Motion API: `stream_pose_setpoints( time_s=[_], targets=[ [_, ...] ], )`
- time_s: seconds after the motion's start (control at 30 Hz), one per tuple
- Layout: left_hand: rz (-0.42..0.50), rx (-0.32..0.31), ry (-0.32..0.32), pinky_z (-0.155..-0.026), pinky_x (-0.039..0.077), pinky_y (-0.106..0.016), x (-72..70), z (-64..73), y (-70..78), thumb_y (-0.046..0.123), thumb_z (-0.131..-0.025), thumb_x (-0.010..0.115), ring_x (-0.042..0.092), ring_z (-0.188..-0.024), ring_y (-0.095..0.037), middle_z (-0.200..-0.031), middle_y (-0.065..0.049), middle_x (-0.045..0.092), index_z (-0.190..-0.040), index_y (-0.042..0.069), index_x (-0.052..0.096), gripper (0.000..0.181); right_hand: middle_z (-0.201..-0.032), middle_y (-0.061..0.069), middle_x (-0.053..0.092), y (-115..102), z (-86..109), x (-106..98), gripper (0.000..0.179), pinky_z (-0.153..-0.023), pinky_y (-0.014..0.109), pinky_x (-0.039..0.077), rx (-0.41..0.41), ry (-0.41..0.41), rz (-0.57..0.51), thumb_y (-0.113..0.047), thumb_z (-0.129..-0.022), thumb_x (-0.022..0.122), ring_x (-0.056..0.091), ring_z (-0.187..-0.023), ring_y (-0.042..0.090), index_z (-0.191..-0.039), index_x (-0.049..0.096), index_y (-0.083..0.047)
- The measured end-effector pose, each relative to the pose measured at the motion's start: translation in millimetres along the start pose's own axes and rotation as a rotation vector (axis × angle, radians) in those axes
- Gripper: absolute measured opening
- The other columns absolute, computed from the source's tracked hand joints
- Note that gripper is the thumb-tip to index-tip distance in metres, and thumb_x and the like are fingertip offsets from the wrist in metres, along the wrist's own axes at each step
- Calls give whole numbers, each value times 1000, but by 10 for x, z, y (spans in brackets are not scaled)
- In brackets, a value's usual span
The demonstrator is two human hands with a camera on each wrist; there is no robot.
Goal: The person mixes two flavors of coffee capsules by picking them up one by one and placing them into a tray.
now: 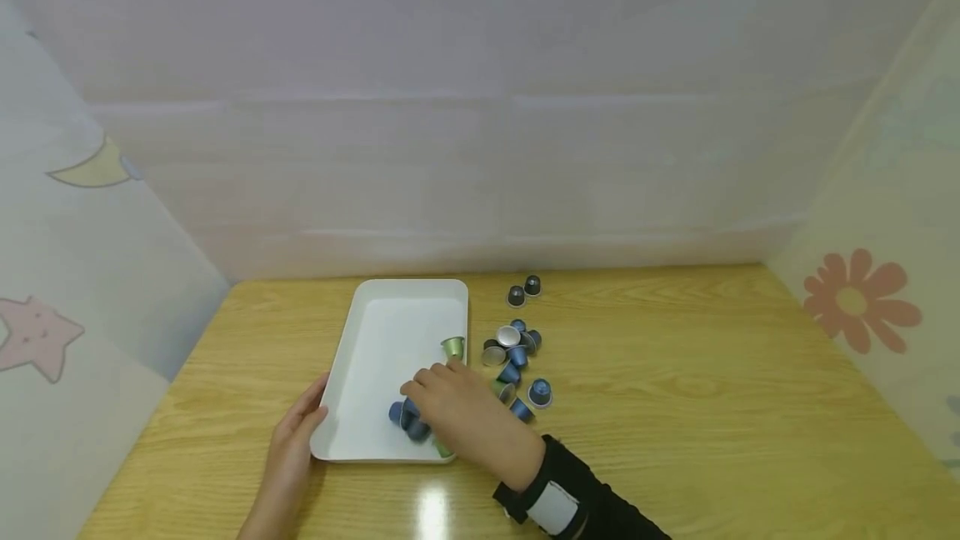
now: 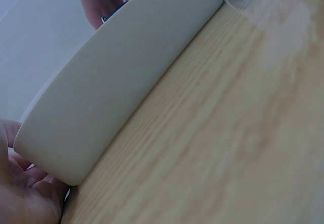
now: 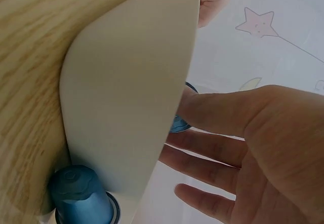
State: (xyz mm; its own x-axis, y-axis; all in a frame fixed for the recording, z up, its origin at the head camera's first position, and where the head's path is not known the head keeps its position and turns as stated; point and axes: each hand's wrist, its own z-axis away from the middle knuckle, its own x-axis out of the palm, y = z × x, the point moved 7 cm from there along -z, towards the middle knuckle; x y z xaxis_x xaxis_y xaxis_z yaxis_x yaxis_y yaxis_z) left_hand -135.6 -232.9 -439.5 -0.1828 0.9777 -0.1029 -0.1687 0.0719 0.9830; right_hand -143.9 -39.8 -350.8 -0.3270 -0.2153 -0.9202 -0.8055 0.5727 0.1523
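A white rectangular tray [image 1: 390, 315] lies on the table, with my left hand [image 1: 295, 432] gripping its near left side. In the left wrist view the thumb of that hand [image 2: 30, 193] lies at the rim while the fingers are bent against the outer wall. Over the tray's near right part, my right hand [image 1: 468, 415] pinches a blue coffee capsule [image 3: 179, 124] between thumb and fingers. Several blue capsules [image 1: 417, 430] sit beneath it in the tray. One green capsule [image 1: 453, 347] stands by the right wall; another [image 1: 442, 448] is partly hidden under the hand.
Right of the tray, several loose capsules [image 1: 517, 357] are scattered, mostly blue, some showing silver lids. Two black capsules [image 1: 517, 296] stand farther back. A pale curtain wall [image 1: 480, 182] rises behind the wooden table [image 1: 675, 398].
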Motion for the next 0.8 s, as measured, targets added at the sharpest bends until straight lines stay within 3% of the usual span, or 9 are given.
stream_pose_setpoints(
  time_s=[0.17,0.43,0.67,0.8],
  targets=[
    [15,24,-15,-89,33,5,24,-12,23,20,-101,39,38,-107,27,-157,-21,20,-147,4,28,50,-93,-4,71,34,14,-31,27,-69,24,55,11,-15,-2,-9,-79,70,61,-80,9,-105,67,-16],
    [19,7,-18,-88,36,5,12,1,-7,24,-100,39,38,-108,25,-158,-18,20,-148,5,28,52,-93,-4,72,30,20,-11,27,-72,26,54,21,-32,-39,-18,-78,72,62,-82,9,-105,67,-16],
    [14,16,-9,-89,33,4,12,18,11,23,-100,40,37,-110,24,-157,-16,24,-147,5,29,52,-90,-4,72,-7,24,12,25,-72,28,56,8,-15,-48,-8,-78,70,61,-79,9,-102,67,-16],
    [0,-15,-1,-89,34,5,7,11,2,21,-101,38,35,-119,16,-158,-14,23,-148,7,29,50,-91,-3,71,20,39,-24,26,-71,27,55,13,-11,-43,-7,-79,69,62,-80,10,-104,66,-15]
  ],
)
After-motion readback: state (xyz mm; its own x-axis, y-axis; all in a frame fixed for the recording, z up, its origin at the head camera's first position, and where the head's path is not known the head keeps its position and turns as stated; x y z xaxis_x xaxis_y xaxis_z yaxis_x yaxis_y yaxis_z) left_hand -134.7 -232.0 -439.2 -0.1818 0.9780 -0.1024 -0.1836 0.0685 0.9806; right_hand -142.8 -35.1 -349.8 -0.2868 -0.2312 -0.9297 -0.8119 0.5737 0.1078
